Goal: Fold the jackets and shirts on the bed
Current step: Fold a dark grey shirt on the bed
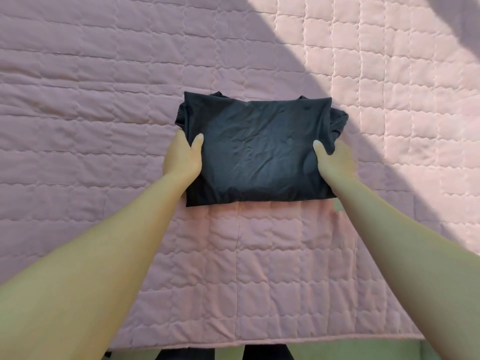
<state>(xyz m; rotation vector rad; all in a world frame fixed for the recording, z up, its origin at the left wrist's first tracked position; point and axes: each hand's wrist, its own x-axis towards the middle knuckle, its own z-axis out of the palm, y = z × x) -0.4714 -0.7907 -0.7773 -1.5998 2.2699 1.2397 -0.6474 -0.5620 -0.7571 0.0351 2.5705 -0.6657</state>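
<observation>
the folded dark shirt (pixel 259 146) lies on the bed (pixel 104 74); my left hand (pixel 183 157) and right hand (pixel 335 162) each pinch a side edge, thumb on top. lifting unevenly, i could let the bunched cloth on the right slide out and spoil the fold. the other fingers are hidden underneath, and the right hand is blurred.

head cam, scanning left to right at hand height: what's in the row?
pink quilt → left hand gripping the edge → folded dark garment → right hand gripping the other edge → pink quilt again, partly sunlit
</observation>
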